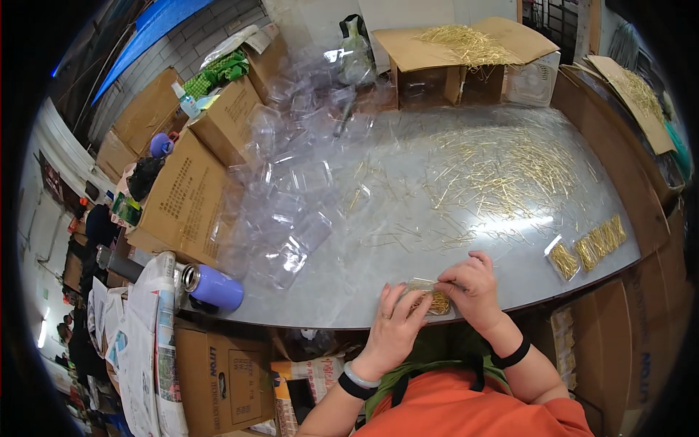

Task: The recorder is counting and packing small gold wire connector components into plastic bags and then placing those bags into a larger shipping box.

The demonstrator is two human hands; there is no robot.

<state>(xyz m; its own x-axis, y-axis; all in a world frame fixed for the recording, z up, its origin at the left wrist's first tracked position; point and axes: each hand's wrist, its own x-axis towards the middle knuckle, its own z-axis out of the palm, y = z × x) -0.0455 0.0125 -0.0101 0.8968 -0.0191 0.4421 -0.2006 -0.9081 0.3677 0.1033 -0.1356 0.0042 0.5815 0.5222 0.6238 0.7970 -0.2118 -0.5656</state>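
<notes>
Our left hand point(386, 331) holds a clear box point(420, 282).
Our right hand point(473, 289) pinches narrowly above it; golden pins point(518, 175) lie beyond our fingers point(394, 298).

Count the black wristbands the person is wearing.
2. One black wristband is on the wrist of the left hand, beside a pale bangle; the other is on the wrist of the right hand. Neither looks hidden.
</notes>
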